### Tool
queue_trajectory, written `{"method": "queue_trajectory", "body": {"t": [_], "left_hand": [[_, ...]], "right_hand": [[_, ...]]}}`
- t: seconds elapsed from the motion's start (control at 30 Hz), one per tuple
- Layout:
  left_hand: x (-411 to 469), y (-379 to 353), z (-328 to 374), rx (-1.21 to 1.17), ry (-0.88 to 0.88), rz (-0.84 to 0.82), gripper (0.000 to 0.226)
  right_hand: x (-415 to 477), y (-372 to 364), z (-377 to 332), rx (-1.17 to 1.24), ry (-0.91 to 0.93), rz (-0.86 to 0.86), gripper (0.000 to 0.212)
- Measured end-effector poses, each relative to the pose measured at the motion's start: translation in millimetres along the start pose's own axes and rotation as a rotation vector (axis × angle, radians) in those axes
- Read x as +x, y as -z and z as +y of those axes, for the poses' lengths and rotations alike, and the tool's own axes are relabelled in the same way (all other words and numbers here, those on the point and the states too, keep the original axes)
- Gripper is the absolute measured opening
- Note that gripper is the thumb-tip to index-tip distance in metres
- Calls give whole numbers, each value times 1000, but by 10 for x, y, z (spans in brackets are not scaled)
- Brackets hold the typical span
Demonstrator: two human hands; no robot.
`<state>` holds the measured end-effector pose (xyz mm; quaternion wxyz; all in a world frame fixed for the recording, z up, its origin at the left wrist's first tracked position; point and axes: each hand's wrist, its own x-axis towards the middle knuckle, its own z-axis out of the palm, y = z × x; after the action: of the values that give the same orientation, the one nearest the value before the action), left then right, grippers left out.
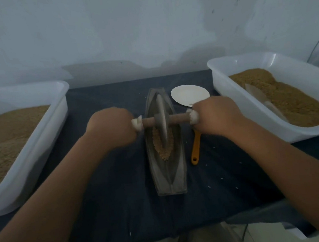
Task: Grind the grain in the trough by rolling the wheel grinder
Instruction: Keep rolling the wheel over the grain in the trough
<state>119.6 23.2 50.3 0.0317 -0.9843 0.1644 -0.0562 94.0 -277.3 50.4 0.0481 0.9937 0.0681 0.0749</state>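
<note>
A grey boat-shaped trough (pixel 174 176) lies lengthwise in the middle of the dark cloth. Tan grain (pixel 159 143) fills its groove near the centre. The grey wheel grinder (pixel 162 118) stands upright in the groove on the grain, its wooden axle crossing the trough. My left hand (pixel 111 126) is closed around the axle's left end, where white padding shows. My right hand (pixel 215 113) grips the right end, also wrapped in white.
A white tub (pixel 30 145) of tan grain stands at the left, another white tub (pixel 252 123) of grain at the right. A white plate (pixel 188 94) sits behind the right hand. An orange-handled tool (pixel 195 150) lies right of the trough. A wall stands close behind.
</note>
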Motion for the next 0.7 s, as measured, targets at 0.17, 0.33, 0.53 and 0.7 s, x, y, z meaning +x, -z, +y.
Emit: {"method": "queue_trajectory", "body": {"t": [0.17, 0.33, 0.53, 0.7], "left_hand": [[-424, -91, -157, -16, -160, 21, 24], [126, -94, -85, -72, -1, -39, 30], [253, -38, -14, -110, 98, -59, 27], [-442, -128, -14, 20, -21, 92, 28]], "right_hand": [[-450, 22, -3, -57, 95, 80, 27], [203, -82, 39, 45, 15, -34, 22], [381, 61, -18, -16, 19, 63, 23], [-239, 117, -23, -32, 113, -56, 36]]}}
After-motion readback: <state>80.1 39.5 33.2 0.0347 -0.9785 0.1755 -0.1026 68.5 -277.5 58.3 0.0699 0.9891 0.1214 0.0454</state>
